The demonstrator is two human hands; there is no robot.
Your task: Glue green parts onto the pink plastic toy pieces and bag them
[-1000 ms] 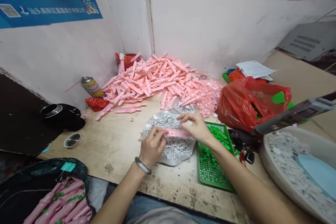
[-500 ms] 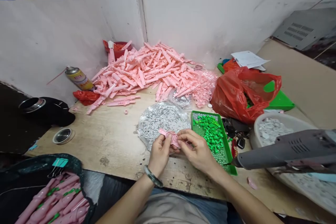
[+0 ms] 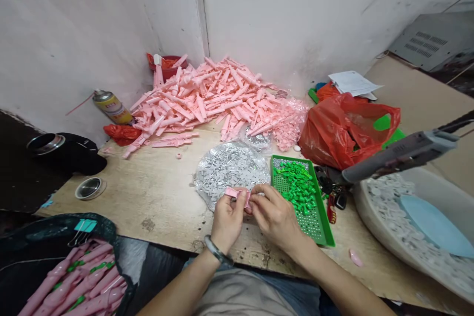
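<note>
My left hand (image 3: 228, 219) grips a small pink plastic part (image 3: 232, 191) between thumb and fingers, just above the bench's front area. At the right end of that part, the fingertips of my right hand (image 3: 273, 212) are pinched together; what lies between them is too hidden to tell. Beyond both hands lies a clear plastic bag (image 3: 207, 192) spread with grey pieces and metal pins. Close to my right hand stands a green perforated tray (image 3: 314, 229) holding bright green plastic parts (image 3: 298, 187).
Pink plastic parts (image 3: 207, 94) are heaped against the wall. A grey electric screwdriver (image 3: 396, 155) hangs over a white tub (image 3: 370, 217) of pale pieces, near a red bag (image 3: 329, 128). Assembled pink pieces (image 3: 85, 281) fill a dark sack at lower left. A spray can (image 3: 112, 106) leans left.
The grey screwdriver has swung back, away from the tray, uncovering more of the white tub. The pink part has turned slightly in my hands, and my right fingers have drawn closer together.
</note>
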